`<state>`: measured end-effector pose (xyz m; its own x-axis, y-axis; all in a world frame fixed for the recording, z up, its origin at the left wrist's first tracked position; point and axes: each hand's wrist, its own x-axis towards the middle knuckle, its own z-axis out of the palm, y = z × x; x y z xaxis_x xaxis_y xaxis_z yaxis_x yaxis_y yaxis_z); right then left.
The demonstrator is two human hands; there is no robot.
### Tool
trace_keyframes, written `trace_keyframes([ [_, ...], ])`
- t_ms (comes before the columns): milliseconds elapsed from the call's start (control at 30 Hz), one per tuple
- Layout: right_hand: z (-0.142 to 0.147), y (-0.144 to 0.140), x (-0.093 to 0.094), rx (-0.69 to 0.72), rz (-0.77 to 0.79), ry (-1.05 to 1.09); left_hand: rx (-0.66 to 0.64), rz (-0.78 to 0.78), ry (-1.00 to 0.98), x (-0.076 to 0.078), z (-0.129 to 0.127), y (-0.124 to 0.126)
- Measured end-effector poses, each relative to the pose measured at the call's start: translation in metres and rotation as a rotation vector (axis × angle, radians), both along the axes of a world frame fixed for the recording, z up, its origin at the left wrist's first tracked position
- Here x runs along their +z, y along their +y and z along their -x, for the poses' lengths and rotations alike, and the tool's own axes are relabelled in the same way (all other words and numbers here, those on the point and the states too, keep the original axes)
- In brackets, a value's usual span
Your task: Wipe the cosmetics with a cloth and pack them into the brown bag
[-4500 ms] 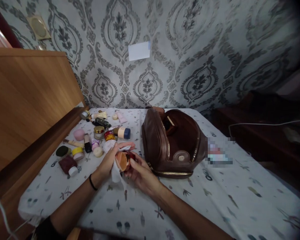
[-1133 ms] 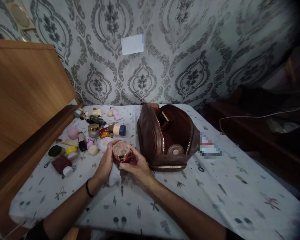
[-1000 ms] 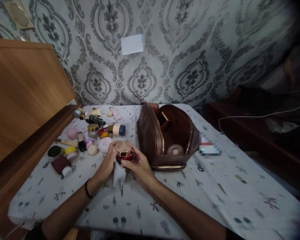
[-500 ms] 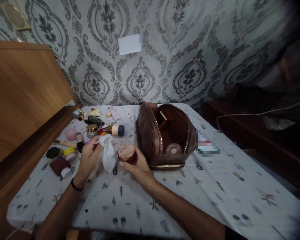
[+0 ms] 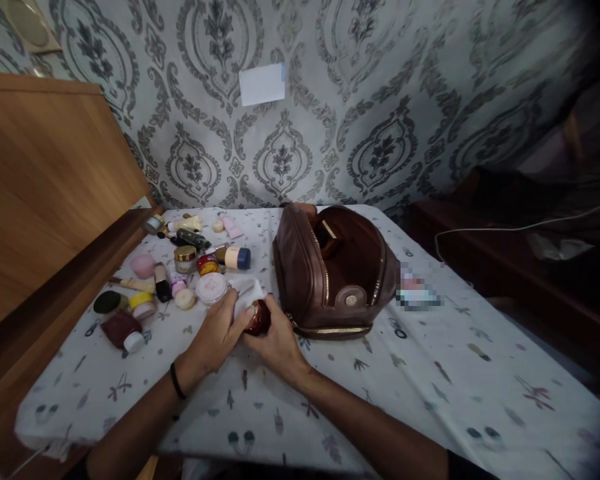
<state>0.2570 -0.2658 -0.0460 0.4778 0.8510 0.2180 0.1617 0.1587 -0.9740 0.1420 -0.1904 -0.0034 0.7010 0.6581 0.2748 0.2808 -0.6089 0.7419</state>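
My right hand (image 5: 280, 343) is closed round a small reddish-brown cosmetic jar (image 5: 261, 319), which is tilted and partly covered by my fingers. A white cloth (image 5: 250, 291) is in my left hand (image 5: 219, 337), pressed against the jar's top. Both hands meet just in front of the open brown leather bag (image 5: 303, 267). Beside my left hand lie a round clear-and-white container (image 5: 211, 288) and a small cream-coloured round pot (image 5: 185, 299). The jar's top face is hidden by the cloth and fingers.
Several cosmetics stand at the left, among them a gold-lidded jar (image 5: 185, 259), a yellow-lidded jar (image 5: 143, 305), a dark red bottle (image 5: 123, 331) and a pink sponge (image 5: 143, 265). A wooden panel (image 5: 45, 160) borders the patterned sheet (image 5: 380, 400). Right of the bag lies a blurred-out item (image 5: 417, 293).
My left hand has moved right with the white cloth and now presses it on the jar. This uncovers the round white container and small pot. The jar has tilted in my right hand.
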Motion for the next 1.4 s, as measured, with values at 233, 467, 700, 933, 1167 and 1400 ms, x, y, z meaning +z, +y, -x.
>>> trace_keyframes([
  [233, -0.002, -0.005, 0.001, 0.033, -0.05, 0.095, -0.154, -0.111, 0.104, 0.001, 0.006, 0.004],
  [467, -0.012, -0.009, 0.01, 0.145, -0.142, 0.091, -0.414, -0.145, 0.088, 0.008, 0.012, 0.011],
  [700, -0.012, 0.002, 0.004, 0.176, -0.054, 0.234, -0.448, -0.004, 0.023, 0.017, 0.014, 0.016],
  [933, -0.009, 0.003, 0.005, 0.183, -0.03, 0.385, -0.433, 0.17, -0.077, 0.025, 0.019, 0.02],
  [1167, -0.011, -0.008, 0.028, 0.358, 0.022, 0.612, -0.209, 0.317, -0.289, 0.023, 0.021, 0.023],
  [1400, -0.014, -0.016, 0.034, 0.684, 0.096, 0.788, -0.324, 0.633, -0.369, 0.011, 0.024, 0.023],
])
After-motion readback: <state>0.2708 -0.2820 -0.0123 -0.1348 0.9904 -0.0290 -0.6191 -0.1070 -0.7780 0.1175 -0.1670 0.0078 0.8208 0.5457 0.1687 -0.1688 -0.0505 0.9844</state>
